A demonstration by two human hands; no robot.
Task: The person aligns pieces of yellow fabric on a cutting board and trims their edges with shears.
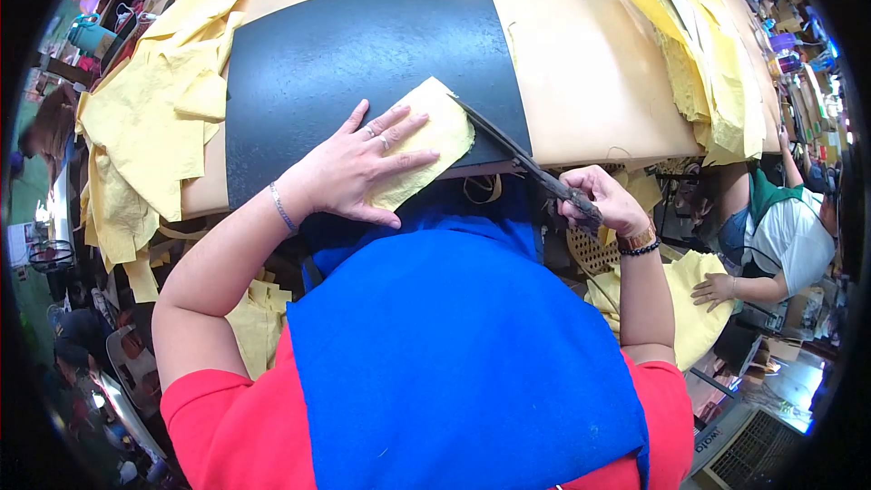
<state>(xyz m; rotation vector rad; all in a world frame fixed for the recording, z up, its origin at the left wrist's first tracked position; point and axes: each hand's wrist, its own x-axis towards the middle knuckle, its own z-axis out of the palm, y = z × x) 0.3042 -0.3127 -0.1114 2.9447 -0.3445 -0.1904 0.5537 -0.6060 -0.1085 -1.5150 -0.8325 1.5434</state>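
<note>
My left hand (367, 159) lies flat with fingers spread on a small yellow piece of leather-like material (437, 127), pressing it against a black board (363, 45). The piece has one rounded edge on its right side. In my right hand (603, 204) is a pair of long dark scissors (513, 150), its handles wrapped in something dark. The blades point up and left over the board's lower right part, and their tips meet the right edge of the yellow piece. How far apart the blades are, I cannot tell.
Yellow sheets (150, 118) are heaped at the table's left edge, and more yellow sheets (717, 73) lie at the right. The tan tabletop (585, 63) surrounds the board. At the lower right, another person's hand (714, 290) rests on yellow material (694, 322).
</note>
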